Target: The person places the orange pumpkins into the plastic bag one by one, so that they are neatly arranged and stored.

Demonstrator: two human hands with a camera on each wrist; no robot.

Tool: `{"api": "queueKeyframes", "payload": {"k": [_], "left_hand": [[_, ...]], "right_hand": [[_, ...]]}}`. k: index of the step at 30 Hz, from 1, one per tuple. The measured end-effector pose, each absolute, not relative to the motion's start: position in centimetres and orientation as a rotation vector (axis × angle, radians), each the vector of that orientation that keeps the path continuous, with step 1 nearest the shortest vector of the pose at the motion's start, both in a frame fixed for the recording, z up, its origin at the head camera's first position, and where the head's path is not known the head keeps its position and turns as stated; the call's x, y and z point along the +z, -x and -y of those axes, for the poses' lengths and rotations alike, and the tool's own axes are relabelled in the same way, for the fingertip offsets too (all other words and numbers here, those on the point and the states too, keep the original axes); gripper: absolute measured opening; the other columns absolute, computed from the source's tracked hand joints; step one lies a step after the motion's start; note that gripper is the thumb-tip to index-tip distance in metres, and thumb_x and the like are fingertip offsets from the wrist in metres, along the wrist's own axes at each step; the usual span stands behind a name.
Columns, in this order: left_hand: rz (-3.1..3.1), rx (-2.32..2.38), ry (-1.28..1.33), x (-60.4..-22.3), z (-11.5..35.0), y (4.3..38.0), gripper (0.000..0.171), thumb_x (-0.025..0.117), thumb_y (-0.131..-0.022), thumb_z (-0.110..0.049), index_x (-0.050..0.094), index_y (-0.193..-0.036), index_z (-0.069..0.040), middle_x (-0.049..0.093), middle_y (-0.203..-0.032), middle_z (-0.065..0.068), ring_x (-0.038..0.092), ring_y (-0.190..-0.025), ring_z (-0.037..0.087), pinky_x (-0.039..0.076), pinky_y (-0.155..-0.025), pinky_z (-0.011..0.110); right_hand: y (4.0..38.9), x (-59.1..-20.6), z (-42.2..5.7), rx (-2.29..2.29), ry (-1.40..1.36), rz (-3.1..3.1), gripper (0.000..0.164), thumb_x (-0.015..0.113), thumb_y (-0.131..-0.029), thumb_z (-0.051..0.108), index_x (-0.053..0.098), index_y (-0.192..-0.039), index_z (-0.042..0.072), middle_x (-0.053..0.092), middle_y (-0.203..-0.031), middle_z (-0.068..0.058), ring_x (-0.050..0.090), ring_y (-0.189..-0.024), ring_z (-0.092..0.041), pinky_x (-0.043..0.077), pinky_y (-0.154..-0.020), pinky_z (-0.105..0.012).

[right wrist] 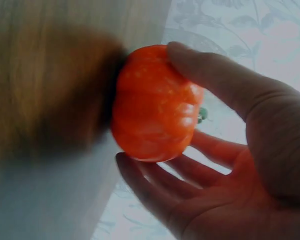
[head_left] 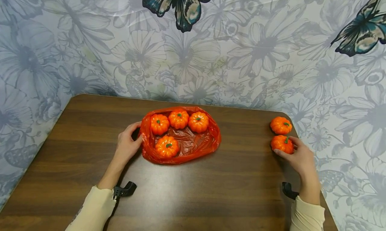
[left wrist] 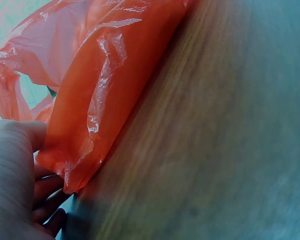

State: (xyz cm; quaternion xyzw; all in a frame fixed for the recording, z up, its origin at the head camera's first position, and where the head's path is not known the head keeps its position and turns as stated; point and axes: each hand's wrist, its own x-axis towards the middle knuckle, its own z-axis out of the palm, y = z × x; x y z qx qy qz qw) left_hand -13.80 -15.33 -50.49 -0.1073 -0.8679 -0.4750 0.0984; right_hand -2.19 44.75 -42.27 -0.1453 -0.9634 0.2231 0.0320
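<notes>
An orange-red plastic bag [head_left: 191,144] lies spread on the table with its mouth facing up. Inside are several small orange pumpkins with green stems, three along the back and one pumpkin [head_left: 167,146] at the front left. My left hand [head_left: 128,144] pinches the bag's left rim between thumb and fingers; the left wrist view shows the crinkled side of the bag [left wrist: 107,85] close up. At the table's right edge, my right hand [head_left: 303,159] grips a small pumpkin [right wrist: 155,107], thumb on one side and fingers on the other. Another pumpkin [head_left: 280,125] sits just behind it.
The brown wooden table [head_left: 241,187] has rounded back corners. Behind it hangs a pale cloth [head_left: 193,63] printed with flowers and butterflies. A black wrist strap [head_left: 125,189] is on the left wrist, another strap [head_left: 289,190] on the right.
</notes>
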Motion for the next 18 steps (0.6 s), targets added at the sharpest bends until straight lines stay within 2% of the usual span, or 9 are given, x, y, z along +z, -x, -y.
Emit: {"api": "queueKeyframes", "payload": {"k": [2,4,7,9,14,16,18], "left_hand": [[2.566,-1.4,0.317,-50.5,15.3,13.8,0.032,0.073,-0.091,-0.003,0.072,-0.122,-0.001,0.07,-0.133,0.019,0.062,-0.131,0.041,0.043,-0.114,0.057],[2.563,-1.397,0.321,-50.5,15.3,13.8,0.032,0.073,-0.091,-0.003,0.072,-0.122,0.0,0.07,-0.133,0.02,0.062,-0.13,0.041,0.043,-0.114,0.056],[2.566,-1.391,0.316,-50.6,15.2,13.8,0.033,0.073,-0.091,-0.003,0.071,-0.123,0.0,0.07,-0.132,0.019,0.063,-0.13,0.04,0.043,-0.114,0.054],[2.569,-1.388,0.312,-50.6,15.3,13.7,0.033,0.074,-0.091,-0.004,0.071,-0.124,-0.001,0.07,-0.133,0.019,0.063,-0.13,0.039,0.043,-0.115,0.05],[2.573,-1.386,0.301,-50.7,15.3,13.7,0.033,0.074,-0.092,-0.005,0.072,-0.124,-0.002,0.071,-0.133,0.017,0.063,-0.131,0.038,0.042,-0.116,0.036],[2.571,-1.389,0.306,-50.7,15.3,13.7,0.033,0.073,-0.091,-0.005,0.071,-0.124,-0.001,0.07,-0.133,0.018,0.063,-0.13,0.039,0.043,-0.116,0.039],[2.572,-1.391,0.304,-50.7,15.4,13.7,0.033,0.073,-0.091,-0.004,0.071,-0.124,-0.001,0.07,-0.133,0.019,0.062,-0.131,0.039,0.043,-0.116,0.047]], "right_hand": [[2.4,-42.6,-44.5,0.714,0.423,2.944,0.081,0.086,-0.087,0.032,0.049,-0.147,-0.007,0.061,-0.135,-0.039,0.063,-0.119,-0.055,0.051,-0.093,-0.053],[2.7,-42.9,-44.3,0.763,0.394,2.913,0.081,0.087,-0.087,0.032,0.049,-0.148,-0.005,0.061,-0.137,-0.037,0.063,-0.12,-0.056,0.053,-0.091,-0.036],[3.2,-43.7,-44.0,0.83,0.356,2.864,0.081,0.088,-0.087,0.031,0.05,-0.15,-0.002,0.061,-0.137,-0.034,0.064,-0.12,-0.056,0.044,-0.083,-0.009],[3.4,-44.1,-43.7,0.854,0.339,2.84,0.08,0.089,-0.086,0.032,0.052,-0.15,0.002,0.062,-0.137,-0.033,0.066,-0.117,-0.055,0.037,-0.08,-0.001],[3.6,-44.7,-43.6,0.877,0.336,2.811,0.078,0.09,-0.085,0.033,0.055,-0.149,0.007,0.062,-0.139,-0.031,0.067,-0.116,-0.051,0.037,-0.081,0.001],[3.7,-44.9,-43.5,0.889,0.335,2.798,0.078,0.09,-0.084,0.031,0.055,-0.149,0.007,0.061,-0.14,-0.03,0.068,-0.116,-0.049,0.036,-0.082,0.004],[3.8,-45.1,-43.5,0.911,0.325,2.79,0.077,0.091,-0.084,0.03,0.055,-0.149,0.007,0.061,-0.141,-0.029,0.068,-0.117,-0.049,0.036,-0.082,0.004]]}}
